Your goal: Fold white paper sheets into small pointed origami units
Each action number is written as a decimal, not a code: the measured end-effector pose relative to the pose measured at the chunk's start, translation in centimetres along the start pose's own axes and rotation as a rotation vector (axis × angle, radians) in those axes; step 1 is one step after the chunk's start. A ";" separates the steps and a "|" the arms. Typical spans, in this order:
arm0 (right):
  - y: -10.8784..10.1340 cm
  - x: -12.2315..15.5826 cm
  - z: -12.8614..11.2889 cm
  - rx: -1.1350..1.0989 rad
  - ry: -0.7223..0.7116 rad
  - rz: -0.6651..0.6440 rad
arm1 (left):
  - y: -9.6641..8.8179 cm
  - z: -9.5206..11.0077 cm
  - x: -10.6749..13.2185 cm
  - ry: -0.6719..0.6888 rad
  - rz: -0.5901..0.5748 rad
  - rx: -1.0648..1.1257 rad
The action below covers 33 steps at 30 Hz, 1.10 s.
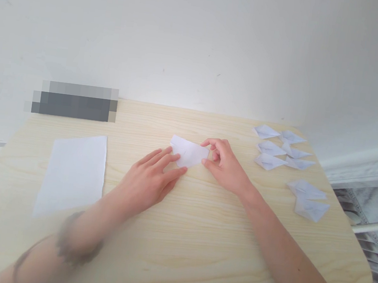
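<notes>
Head view, folded paper (192,154), between left hand (152,173) and right hand (224,165)

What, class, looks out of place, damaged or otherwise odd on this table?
Nothing looks spilled. The white sheet at the table's left has a slightly uneven right edge, perhaps torn. At the right, two folded papers sit apart from the group of six.

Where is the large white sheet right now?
In the head view, the large white sheet lies at left on the table, left of the left hand.
</notes>
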State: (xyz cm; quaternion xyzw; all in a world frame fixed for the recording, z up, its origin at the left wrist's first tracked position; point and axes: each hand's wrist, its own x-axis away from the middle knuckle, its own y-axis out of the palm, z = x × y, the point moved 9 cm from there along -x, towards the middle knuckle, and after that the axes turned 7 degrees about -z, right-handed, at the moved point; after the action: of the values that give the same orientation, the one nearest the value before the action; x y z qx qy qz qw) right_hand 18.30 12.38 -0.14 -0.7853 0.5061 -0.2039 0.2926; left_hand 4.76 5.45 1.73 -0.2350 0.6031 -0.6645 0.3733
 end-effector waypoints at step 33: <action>1.4 0.4 -1.0 0.322 -0.079 0.084 | 0.3 -0.6 0.0 0.013 -0.010 0.173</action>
State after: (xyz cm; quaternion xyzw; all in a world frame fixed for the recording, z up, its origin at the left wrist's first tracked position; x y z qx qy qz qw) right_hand 16.91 11.34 -0.34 -0.7138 0.4874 -0.2390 0.4425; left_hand 4.35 5.81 1.36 -0.2005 0.5448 -0.7174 0.3851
